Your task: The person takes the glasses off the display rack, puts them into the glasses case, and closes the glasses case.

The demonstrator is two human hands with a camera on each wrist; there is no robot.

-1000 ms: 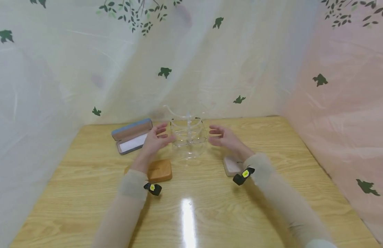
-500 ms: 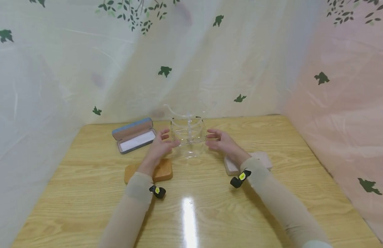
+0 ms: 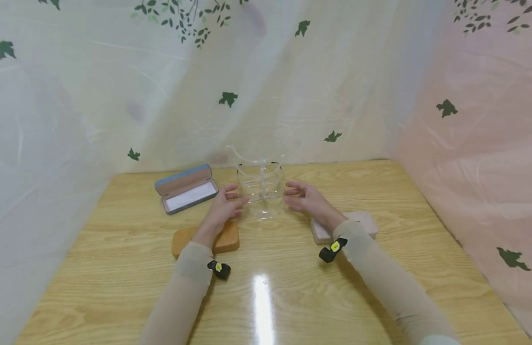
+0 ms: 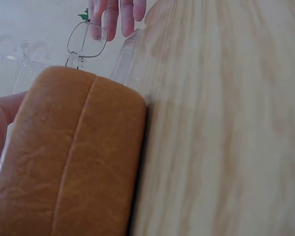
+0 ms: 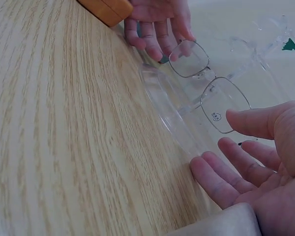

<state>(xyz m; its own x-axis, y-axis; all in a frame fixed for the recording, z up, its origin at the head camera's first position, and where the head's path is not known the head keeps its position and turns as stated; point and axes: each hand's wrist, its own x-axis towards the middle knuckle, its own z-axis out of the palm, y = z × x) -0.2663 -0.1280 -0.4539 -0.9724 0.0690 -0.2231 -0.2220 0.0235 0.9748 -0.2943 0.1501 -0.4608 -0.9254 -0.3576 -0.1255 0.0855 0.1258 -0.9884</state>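
Note:
Wire-rimmed eyeglasses (image 5: 225,102) sit on a clear plastic display stand (image 3: 265,214) near the back of the table, lenses toward me. My left hand (image 3: 222,209) is at one side of them, its thumb by the outer rim. At the other side is my right hand (image 3: 308,200); in the right wrist view its thumb overlaps the rim edge, with a gap between thumb and index finger. Both hands have loosely bent, spread fingers. Beneath my left wrist lies a shut tan glasses case (image 4: 73,162). A pale pink case (image 3: 364,221) lies under my right wrist.
An open blue-grey glasses case (image 3: 183,178) with a white cloth inside stands at the back left. Behind the wooden table (image 3: 291,287) hangs a pale curtain (image 3: 270,72) with leaf prints, and curtain also encloses both sides.
Both hands have moved inward to the sides of the eyeglasses and slightly toward me. My left hand no longer overlaps the open case. The stand and cases have stayed in place.

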